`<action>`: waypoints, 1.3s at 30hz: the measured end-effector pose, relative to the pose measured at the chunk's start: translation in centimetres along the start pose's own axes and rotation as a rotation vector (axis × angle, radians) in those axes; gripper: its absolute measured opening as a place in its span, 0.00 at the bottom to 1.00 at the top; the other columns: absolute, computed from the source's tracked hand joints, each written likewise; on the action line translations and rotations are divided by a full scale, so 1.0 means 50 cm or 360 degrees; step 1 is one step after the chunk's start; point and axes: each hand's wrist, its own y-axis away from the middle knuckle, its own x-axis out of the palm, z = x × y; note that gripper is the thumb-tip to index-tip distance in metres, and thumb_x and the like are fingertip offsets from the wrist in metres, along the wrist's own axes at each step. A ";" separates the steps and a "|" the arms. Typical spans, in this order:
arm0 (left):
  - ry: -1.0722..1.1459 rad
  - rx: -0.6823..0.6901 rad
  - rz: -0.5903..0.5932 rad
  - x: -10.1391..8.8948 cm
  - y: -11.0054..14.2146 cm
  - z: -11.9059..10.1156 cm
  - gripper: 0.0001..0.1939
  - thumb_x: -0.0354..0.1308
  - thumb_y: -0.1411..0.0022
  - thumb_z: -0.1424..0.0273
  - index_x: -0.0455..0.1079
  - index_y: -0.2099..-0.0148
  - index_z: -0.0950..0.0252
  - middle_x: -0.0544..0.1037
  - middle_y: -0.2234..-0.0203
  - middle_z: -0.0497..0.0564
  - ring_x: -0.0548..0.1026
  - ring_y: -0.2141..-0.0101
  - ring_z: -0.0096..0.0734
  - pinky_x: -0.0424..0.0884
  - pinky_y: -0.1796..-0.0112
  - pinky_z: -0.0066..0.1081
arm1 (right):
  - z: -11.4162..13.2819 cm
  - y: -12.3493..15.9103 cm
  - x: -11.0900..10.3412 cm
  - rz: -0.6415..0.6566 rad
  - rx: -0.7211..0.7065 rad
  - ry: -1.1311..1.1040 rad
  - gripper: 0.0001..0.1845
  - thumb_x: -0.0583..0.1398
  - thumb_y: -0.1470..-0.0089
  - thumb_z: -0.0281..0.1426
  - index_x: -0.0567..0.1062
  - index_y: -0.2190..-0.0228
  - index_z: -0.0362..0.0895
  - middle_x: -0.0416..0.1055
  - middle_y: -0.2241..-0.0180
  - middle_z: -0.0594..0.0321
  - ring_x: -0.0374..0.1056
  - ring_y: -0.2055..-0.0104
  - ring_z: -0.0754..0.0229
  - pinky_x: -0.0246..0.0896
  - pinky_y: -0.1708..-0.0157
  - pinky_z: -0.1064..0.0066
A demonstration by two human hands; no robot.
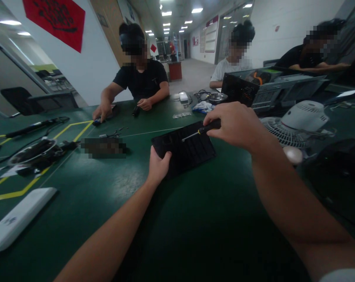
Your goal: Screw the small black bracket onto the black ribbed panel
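Observation:
A flat black rectangular panel with ribs or recesses on its face lies at the middle of the green table. My left hand grips its near left corner, thumb on top and fingers at the edge. In my right hand is a screwdriver with a black and yellow handle, held above the panel's right part. Its metal shaft slants down to the left, tip over the panel's middle. Whether the tip touches the surface I cannot tell.
A white fan stands at right, before an open computer case. Left are a cable bundle, a white power-strip-like bar and yellow tape. Across the table a person in black handles small items; two more people sit at right.

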 end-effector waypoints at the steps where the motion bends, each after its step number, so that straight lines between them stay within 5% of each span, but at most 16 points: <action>1: 0.0005 0.0002 0.0000 0.000 0.000 0.000 0.24 0.66 0.41 0.70 0.69 0.43 0.60 0.79 0.50 0.56 0.79 0.48 0.49 0.74 0.41 0.52 | 0.001 0.000 -0.001 0.0010 0.0004 0.0002 0.14 0.64 0.44 0.35 0.87 0.57 0.52 0.82 0.54 0.58 0.75 0.49 0.43 0.65 0.54 0.55; 16: -0.0044 0.0059 -0.0020 -0.001 -0.007 0.008 0.24 0.66 0.42 0.68 0.69 0.44 0.61 0.79 0.52 0.55 0.79 0.50 0.47 0.75 0.44 0.49 | 0.012 0.003 0.010 -0.0090 0.0117 0.0009 0.13 0.66 0.45 0.36 0.88 0.58 0.52 0.82 0.52 0.56 0.75 0.51 0.42 0.66 0.57 0.56; 22: -0.0062 0.0033 -0.0028 -0.002 -0.006 0.000 0.25 0.66 0.42 0.69 0.68 0.43 0.61 0.79 0.51 0.55 0.79 0.49 0.48 0.75 0.43 0.50 | 0.013 0.001 0.007 0.0157 0.0371 0.0042 0.16 0.65 0.43 0.42 0.88 0.59 0.49 0.83 0.55 0.51 0.77 0.53 0.40 0.69 0.57 0.53; 28: -0.0030 0.0046 -0.0034 -0.001 -0.004 -0.003 0.24 0.66 0.42 0.70 0.69 0.43 0.62 0.80 0.51 0.56 0.80 0.49 0.47 0.75 0.43 0.50 | -0.012 0.000 0.001 0.0492 0.0380 0.0179 0.28 0.53 0.33 0.47 0.87 0.55 0.43 0.82 0.55 0.43 0.77 0.52 0.37 0.68 0.56 0.49; 39: -0.0007 0.0076 -0.0017 0.002 -0.003 -0.001 0.23 0.66 0.42 0.71 0.69 0.44 0.61 0.80 0.52 0.54 0.80 0.50 0.45 0.77 0.45 0.46 | -0.030 0.005 -0.001 0.0271 0.0263 0.0114 0.19 0.65 0.45 0.46 0.86 0.58 0.48 0.83 0.58 0.52 0.76 0.55 0.42 0.65 0.60 0.56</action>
